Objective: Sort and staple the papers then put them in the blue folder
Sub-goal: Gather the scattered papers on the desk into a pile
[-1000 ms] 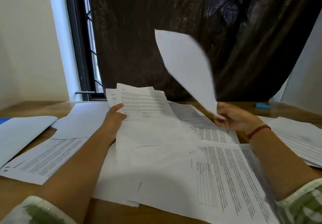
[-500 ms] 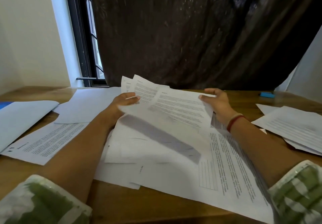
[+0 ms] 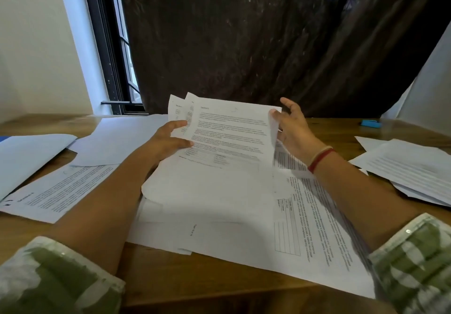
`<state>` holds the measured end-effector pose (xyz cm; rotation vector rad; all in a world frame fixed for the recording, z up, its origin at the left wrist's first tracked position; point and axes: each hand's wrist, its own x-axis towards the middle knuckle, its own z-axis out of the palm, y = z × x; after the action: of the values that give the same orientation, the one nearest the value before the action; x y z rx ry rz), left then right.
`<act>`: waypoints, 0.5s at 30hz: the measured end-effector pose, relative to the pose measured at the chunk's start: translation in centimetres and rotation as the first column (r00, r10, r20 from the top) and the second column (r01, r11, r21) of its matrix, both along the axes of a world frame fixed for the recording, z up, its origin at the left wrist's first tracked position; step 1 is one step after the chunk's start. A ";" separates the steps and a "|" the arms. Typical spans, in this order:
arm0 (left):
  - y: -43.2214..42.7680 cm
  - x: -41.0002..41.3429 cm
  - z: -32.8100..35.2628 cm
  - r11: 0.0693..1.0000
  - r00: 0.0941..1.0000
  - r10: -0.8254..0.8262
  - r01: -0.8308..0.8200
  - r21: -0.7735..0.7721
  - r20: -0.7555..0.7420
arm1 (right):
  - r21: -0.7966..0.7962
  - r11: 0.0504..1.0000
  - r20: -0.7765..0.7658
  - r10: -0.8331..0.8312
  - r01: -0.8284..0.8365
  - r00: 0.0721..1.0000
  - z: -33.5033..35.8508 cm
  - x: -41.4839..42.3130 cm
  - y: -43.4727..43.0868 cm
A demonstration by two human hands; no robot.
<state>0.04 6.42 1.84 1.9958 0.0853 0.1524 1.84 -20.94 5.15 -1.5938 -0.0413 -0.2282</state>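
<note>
My left hand grips the left edge of a small stack of printed sheets, raised and tilted toward me over the middle of the table. My right hand is at the stack's right edge, thumb touching the top sheet, fingers spread and relaxed. More printed pages lie loose under the stack. A sliver of the blue folder shows at the far left edge, under a white sheet. A small blue stapler sits at the back right.
A wooden table carries everything. Another printed page lies left of my arm, a blank sheet behind it, and a pile of pages at the right. A dark curtain and a window stand behind.
My right hand brought the lifted sheet down onto the stack in my left hand and let its fingers open at the stack's right edge. The stack now stands squarer.
</note>
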 end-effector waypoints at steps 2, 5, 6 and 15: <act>-0.1 0.1 0.1 0.999 0.999 0.032 -0.032 -0.012 0.028 | -0.348 0.937 0.018 0.001 0.006 1.000 0.9 -0.3 -1.2; -0.2 0.2 0.3 0.995 0.992 0.095 -0.091 -0.051 0.089 | -0.918 0.376 -0.144 -0.007 -0.131 0.990 2.1 -1.1 -4.2; -0.1 0.3 0.3 0.990 0.987 0.122 -0.114 -0.077 0.106 | -0.921 0.271 -0.303 -0.051 -0.279 0.952 2.6 -1.6 -5.0; 0.3 0.4 -0.2 0.931 0.946 0.295 -0.254 -0.261 0.132 | -0.760 -0.030 -0.646 -0.078 -0.649 0.759 3.9 -2.9 -2.5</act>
<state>0.40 6.67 1.66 1.7130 0.2636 0.4708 -1.08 -23.48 9.09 -3.0261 -0.1754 0.9213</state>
